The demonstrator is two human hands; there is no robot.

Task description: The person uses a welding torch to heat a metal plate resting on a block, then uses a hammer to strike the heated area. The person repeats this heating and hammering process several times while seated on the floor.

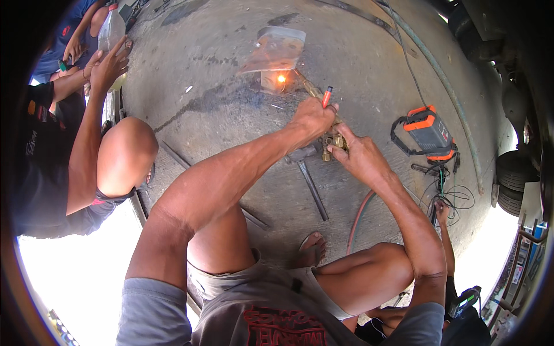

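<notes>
Head view: the torch (313, 90) is held out in front of the person, its long axis slanting from the brass valves (339, 140) at its near right end to the tip at its far left. A bright glow (281, 78) shows just left of the tip, on or in front of a block (268, 84), with a rust-stained plate (277, 49) directly beyond it. The left hand (314, 118) is the nearer of the two to the tip: its fingers are folded tight, seemingly around the torch's middle, and a red stick (327, 97) pokes up from the same fist, its lower end hidden. The right hand (362, 154) is at the valve end, half curled, thumb and fingers on the brass; how firmly it grips I cannot tell. From the left hand, then, the tip points away and leftward, toward the block, while the valves lie behind it under the right hand. On the near side of the torch a hammer (313, 190) lies on the floor (219, 98), and to the right of that runs a red and green hose (359, 222); where it ends is covered. Well right of the torch stands an orange and black machine (427, 132), with tangled wires (456, 199) nearer the person. Well left of the torch, a co-worker's hands (107, 69) are raised beside a clear bottle (111, 30).
</notes>
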